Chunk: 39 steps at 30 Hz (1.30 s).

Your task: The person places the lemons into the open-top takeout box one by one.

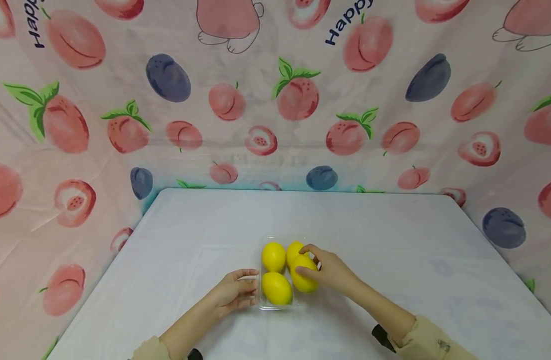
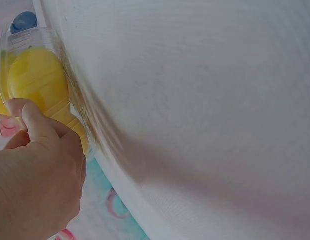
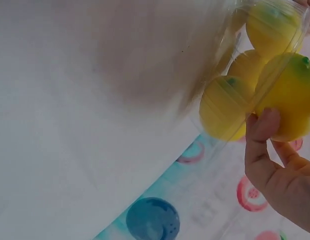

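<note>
A clear plastic box [image 1: 275, 307] holds several yellow lemons. In the head view one lemon [image 1: 273, 257] lies at the back left, another [image 1: 277, 288] at the front left, and a third [image 1: 295, 251] at the back right, partly covered. My right hand [image 1: 331, 270] grips one more lemon [image 1: 304, 274] between thumb and fingers over the box's right side; in the right wrist view this lemon [image 3: 289, 100] stands higher than the others, above the rim. My left hand [image 1: 236, 292] rests its extended fingers against the box's left wall. Beside it in the left wrist view is a lemon [image 2: 39, 80] behind the plastic.
The box stands on a table with a white cover [image 1: 203, 220], near the middle. Behind and around the table hangs a pale cloth [image 1: 266, 170] printed with fruit. A dark band [image 1: 383, 337] shows at the right wrist.
</note>
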Tool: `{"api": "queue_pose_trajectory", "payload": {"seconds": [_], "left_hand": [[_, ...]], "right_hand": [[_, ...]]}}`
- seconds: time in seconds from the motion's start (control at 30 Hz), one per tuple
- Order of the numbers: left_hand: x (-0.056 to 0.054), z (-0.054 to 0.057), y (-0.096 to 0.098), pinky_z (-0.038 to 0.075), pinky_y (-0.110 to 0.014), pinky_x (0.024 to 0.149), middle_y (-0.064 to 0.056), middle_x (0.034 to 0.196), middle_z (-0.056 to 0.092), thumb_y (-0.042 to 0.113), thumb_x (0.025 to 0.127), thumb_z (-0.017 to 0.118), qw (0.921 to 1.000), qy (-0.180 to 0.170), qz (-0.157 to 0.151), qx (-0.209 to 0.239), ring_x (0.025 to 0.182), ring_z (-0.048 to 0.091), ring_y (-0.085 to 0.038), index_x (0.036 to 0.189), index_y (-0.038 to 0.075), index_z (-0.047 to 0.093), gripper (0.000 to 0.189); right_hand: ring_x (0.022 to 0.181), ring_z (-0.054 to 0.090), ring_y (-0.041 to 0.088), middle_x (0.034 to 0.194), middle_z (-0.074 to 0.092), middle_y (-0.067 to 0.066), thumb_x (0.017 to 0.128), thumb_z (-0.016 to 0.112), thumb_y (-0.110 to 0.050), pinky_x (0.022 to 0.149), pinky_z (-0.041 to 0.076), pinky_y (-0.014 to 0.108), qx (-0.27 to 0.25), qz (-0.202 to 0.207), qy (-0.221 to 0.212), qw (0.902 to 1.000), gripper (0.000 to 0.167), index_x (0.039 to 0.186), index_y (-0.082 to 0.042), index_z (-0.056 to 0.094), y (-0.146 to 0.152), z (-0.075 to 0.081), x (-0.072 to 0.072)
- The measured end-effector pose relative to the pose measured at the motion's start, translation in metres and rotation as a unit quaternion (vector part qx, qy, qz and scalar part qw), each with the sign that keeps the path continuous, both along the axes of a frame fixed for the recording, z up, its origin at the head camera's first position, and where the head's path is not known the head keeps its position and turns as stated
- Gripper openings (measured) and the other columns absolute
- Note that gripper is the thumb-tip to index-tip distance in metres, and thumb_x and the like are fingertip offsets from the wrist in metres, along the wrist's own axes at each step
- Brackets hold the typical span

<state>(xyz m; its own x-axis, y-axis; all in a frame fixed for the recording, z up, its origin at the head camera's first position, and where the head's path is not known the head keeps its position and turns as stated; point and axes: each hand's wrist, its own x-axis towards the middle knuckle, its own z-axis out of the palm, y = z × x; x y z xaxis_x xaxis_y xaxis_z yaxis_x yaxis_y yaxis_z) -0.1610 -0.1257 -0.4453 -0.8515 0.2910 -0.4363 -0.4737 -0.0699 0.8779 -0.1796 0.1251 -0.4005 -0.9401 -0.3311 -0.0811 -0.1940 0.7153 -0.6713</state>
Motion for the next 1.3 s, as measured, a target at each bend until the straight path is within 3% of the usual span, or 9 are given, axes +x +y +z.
{"api": "queue_pose_trajectory", "payload": {"seconds": [0.17,0.27,0.47,0.57,0.7,1.03,1.3], "left_hand": [[-0.001,0.0,0.0,0.056,-0.023,0.066,0.003,0.082,0.056,0.003,0.091,0.057,1.0,0.001,-0.001,0.002,0.071,0.056,-0.009,0.126,0.0,0.045,0.037],[-0.001,0.0,0.0,0.056,-0.023,0.066,0.003,0.082,0.056,0.003,0.091,0.057,1.0,0.001,-0.003,0.005,0.071,0.056,-0.008,0.127,-0.001,0.045,0.038],[0.001,-0.001,-0.001,0.056,-0.023,0.066,0.003,0.082,0.057,0.004,0.091,0.057,1.0,0.003,-0.005,0.007,0.071,0.056,-0.008,0.126,-0.002,0.044,0.037],[0.001,0.0,-0.001,0.056,-0.022,0.066,0.003,0.081,0.057,0.004,0.091,0.057,0.9999,0.002,-0.003,0.012,0.071,0.056,-0.008,0.125,-0.001,0.045,0.036],[0.0,0.001,-0.001,0.056,-0.023,0.066,0.003,0.081,0.056,0.004,0.091,0.056,0.9999,0.003,-0.003,0.015,0.07,0.056,-0.008,0.125,-0.001,0.044,0.036],[-0.001,0.001,-0.001,0.056,-0.023,0.067,0.003,0.08,0.056,0.002,0.092,0.054,0.9999,0.008,-0.006,0.013,0.07,0.056,-0.008,0.127,-0.002,0.042,0.037],[-0.001,0.002,-0.002,0.058,-0.028,0.072,0.002,0.084,0.058,0.004,0.092,0.056,1.0,0.005,-0.006,0.002,0.072,0.058,-0.009,0.131,-0.004,0.041,0.043]], "right_hand": [[0.069,0.047,0.014,0.08,0.057,0.002,0.08,0.073,-0.039,0.06,0.044,0.024,0.049,-0.001,0.028,0.9984,0.05,0.116,-0.008,0.058,-0.01,-0.002,0.004],[0.076,0.051,0.015,0.09,0.058,0.005,0.079,0.074,-0.037,0.071,0.052,0.031,0.064,0.004,0.05,0.9967,0.052,0.117,-0.005,0.059,-0.012,-0.002,0.006],[0.092,0.054,0.024,0.108,0.057,0.013,0.074,0.079,-0.028,0.085,0.053,0.044,0.08,0.075,0.099,0.989,0.052,0.117,-0.004,0.061,-0.011,0.003,0.011],[0.092,0.054,0.024,0.107,0.057,0.014,0.072,0.081,-0.023,0.083,0.053,0.043,0.078,0.095,0.1,0.9873,0.05,0.113,-0.001,0.062,-0.011,0.005,0.013],[0.088,0.051,0.021,0.101,0.056,0.01,0.07,0.082,-0.021,0.08,0.052,0.04,0.086,0.092,0.111,0.9858,0.05,0.111,-0.002,0.062,-0.014,0.004,0.015],[0.08,0.042,0.018,0.094,0.047,0.005,0.064,0.085,-0.028,0.065,0.042,0.027,0.132,0.103,0.157,0.9733,0.056,0.109,-0.007,0.059,-0.021,-0.014,0.016],[0.085,0.046,0.017,0.1,0.053,0.006,0.072,0.08,-0.028,0.072,0.048,0.031,0.112,0.097,0.137,0.9795,0.052,0.114,-0.004,0.061,-0.016,-0.01,0.02]]}}
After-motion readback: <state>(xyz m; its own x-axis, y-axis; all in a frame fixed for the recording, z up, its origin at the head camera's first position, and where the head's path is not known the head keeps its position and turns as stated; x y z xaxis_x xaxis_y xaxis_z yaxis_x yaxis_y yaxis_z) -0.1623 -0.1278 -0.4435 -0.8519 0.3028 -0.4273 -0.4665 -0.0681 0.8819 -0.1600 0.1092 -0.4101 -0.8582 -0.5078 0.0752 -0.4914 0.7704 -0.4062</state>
